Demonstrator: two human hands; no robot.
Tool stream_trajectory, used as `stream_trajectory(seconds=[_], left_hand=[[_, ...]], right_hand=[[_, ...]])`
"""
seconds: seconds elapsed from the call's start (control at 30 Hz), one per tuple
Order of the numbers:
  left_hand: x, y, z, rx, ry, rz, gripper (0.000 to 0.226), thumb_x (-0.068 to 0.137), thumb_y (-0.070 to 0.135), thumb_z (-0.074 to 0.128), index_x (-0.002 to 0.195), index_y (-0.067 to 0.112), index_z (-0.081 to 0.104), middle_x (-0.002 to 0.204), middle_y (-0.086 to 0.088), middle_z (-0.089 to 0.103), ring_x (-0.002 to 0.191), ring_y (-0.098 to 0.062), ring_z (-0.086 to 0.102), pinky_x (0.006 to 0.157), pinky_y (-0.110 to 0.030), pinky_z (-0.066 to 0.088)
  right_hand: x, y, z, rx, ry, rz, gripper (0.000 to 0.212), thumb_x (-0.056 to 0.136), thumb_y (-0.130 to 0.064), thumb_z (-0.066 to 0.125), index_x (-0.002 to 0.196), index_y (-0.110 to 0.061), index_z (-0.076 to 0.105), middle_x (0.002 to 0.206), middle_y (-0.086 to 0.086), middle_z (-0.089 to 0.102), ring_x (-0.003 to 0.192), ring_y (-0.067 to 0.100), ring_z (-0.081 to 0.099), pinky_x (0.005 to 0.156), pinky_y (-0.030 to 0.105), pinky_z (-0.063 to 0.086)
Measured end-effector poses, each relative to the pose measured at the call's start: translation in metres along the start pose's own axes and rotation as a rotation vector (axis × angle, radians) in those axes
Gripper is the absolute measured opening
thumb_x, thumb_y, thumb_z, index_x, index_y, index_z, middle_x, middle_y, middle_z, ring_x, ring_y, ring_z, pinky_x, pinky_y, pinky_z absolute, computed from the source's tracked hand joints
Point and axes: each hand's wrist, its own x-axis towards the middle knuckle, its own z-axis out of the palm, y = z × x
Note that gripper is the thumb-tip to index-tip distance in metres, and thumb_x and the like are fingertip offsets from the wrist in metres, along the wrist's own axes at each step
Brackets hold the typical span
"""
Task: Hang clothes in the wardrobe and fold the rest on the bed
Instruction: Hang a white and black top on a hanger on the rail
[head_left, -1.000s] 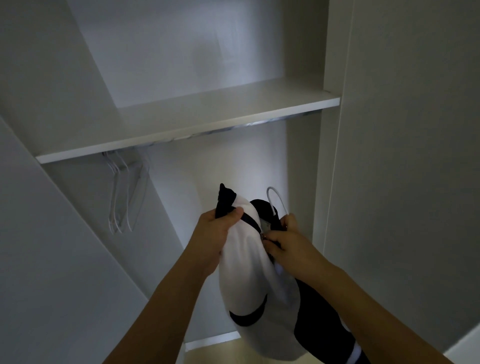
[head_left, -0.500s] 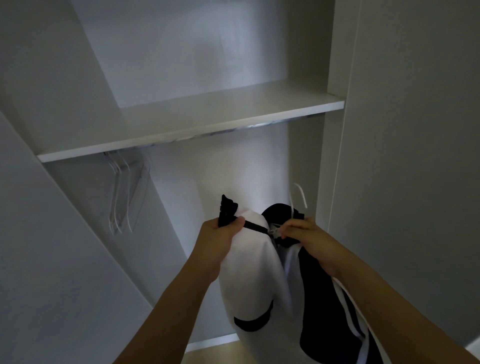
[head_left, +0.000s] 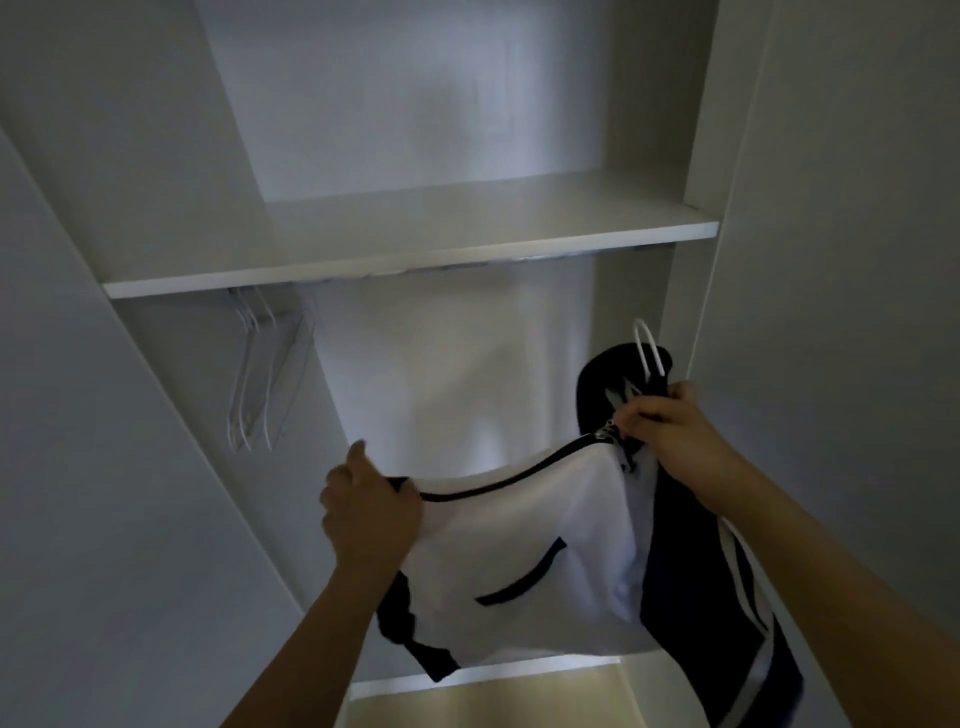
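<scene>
Nearest to me, two bare forearms reach up into the wardrobe. The left hand (head_left: 371, 512) has its fingers curled tight round the dark-trimmed front edge of a white and navy zip-up jacket (head_left: 524, 561), drawing that white panel out to the left so the black zipper line runs taut between the hands. The right hand (head_left: 667, 428) sits higher and to the right, its fingers pinched around the jacket's collar together with the neck of a white plastic hanger (head_left: 647, 351), whose hook loop stands up just above the knuckles. The jacket hangs in the air below both hands, inside the wardrobe opening, its navy side with white stripes trailing down along the right forearm.

Further in, to the left, a cluster of clear plastic hangers (head_left: 260, 374) dangles from the metal rail (head_left: 467, 265) under the white wardrobe shelf (head_left: 415, 260). The white hook is below that rail and apart from it. Pale wardrobe walls (head_left: 130, 467) close in on either side.
</scene>
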Motion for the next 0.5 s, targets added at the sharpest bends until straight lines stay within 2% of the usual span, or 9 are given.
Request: stream_trajectory(seconds=[0.03,0.1,0.13,0.2,0.27,0.33,0.4,0.43,0.5], left_hand=[[-0.004,0.012,0.005,0.016,0.013,0.129,0.075,0.085,0.032,0.067,0.147,0.013,0.029,0.14,-0.019,0.04,0.128,-0.037,0.037,0.105,-0.046,0.032],[-0.015,0.047,0.017,-0.034,-0.096,0.407,0.071,0.086,0.044,0.063,0.146,0.019,0.034,0.14,-0.012,0.043,0.127,-0.03,0.039,0.106,-0.039,0.031],[-0.019,0.063,0.025,-0.007,-0.197,0.537,0.061,0.088,0.051,0.057,0.14,0.022,0.043,0.135,-0.008,0.05,0.123,-0.028,0.045,0.104,-0.037,0.034],[-0.033,0.089,0.035,0.093,-0.36,0.708,0.04,0.092,0.055,0.046,0.113,0.023,0.057,0.11,-0.004,0.061,0.103,-0.026,0.056,0.091,-0.037,0.044],[-0.041,0.102,0.039,0.106,-0.421,0.777,0.031,0.098,0.046,0.041,0.092,0.018,0.053,0.093,-0.005,0.058,0.088,-0.025,0.057,0.079,-0.037,0.046],[-0.05,0.105,0.04,0.058,-0.436,0.813,0.029,0.101,0.038,0.04,0.085,0.017,0.051,0.084,-0.002,0.054,0.082,-0.023,0.057,0.071,-0.033,0.042],[-0.059,0.098,0.037,0.042,-0.5,0.85,0.031,0.099,0.04,0.043,0.073,0.022,0.046,0.074,0.006,0.05,0.074,-0.015,0.054,0.063,-0.027,0.037],[-0.063,0.089,0.034,0.044,-0.586,0.84,0.033,0.096,0.044,0.044,0.07,0.024,0.047,0.071,0.009,0.049,0.07,-0.009,0.052,0.06,-0.023,0.035],[-0.064,0.062,0.028,0.115,-0.805,0.767,0.031,0.09,0.047,0.046,0.067,0.027,0.052,0.07,0.01,0.051,0.064,0.0,0.05,0.055,-0.016,0.034]], right_hand=[[-0.001,-0.007,0.001,-0.033,-0.036,-0.033,0.017,0.09,-0.008,0.063,0.075,-0.012,0.068,0.115,0.006,0.032,0.105,0.014,0.045,0.099,0.018,0.031],[-0.001,-0.018,0.006,-0.121,-0.087,-0.098,0.016,0.089,-0.009,0.063,0.074,-0.013,0.068,0.113,0.005,0.03,0.105,0.013,0.043,0.097,0.013,0.028],[-0.001,-0.021,0.008,-0.166,-0.098,-0.138,0.015,0.089,-0.009,0.063,0.075,-0.012,0.069,0.111,0.006,0.029,0.104,0.013,0.041,0.095,0.01,0.026],[-0.003,-0.026,0.011,-0.248,-0.12,-0.224,0.014,0.088,-0.007,0.064,0.076,-0.009,0.069,0.106,0.004,0.029,0.101,0.01,0.039,0.09,0.004,0.024],[-0.005,-0.028,0.008,-0.319,-0.15,-0.292,0.014,0.088,-0.009,0.064,0.076,-0.008,0.07,0.101,-0.001,0.027,0.094,-0.002,0.039,0.083,-0.004,0.024],[-0.003,-0.027,-0.001,-0.39,-0.134,-0.335,0.013,0.087,-0.008,0.065,0.076,-0.009,0.07,0.099,-0.004,0.026,0.085,-0.015,0.039,0.079,-0.007,0.025],[0.001,-0.025,-0.016,-0.462,-0.039,-0.368,0.012,0.085,-0.004,0.065,0.075,-0.008,0.071,0.101,-0.001,0.026,0.078,-0.006,0.037,0.08,-0.003,0.027],[0.005,-0.023,-0.026,-0.488,0.03,-0.367,0.012,0.085,-0.002,0.065,0.075,-0.007,0.071,0.103,0.002,0.027,0.076,0.0,0.032,0.084,0.003,0.029],[0.01,-0.023,-0.046,-0.474,0.15,-0.312,0.014,0.087,-0.003,0.063,0.076,-0.009,0.07,0.106,0.008,0.026,0.082,0.0,0.025,0.094,0.014,0.03]])
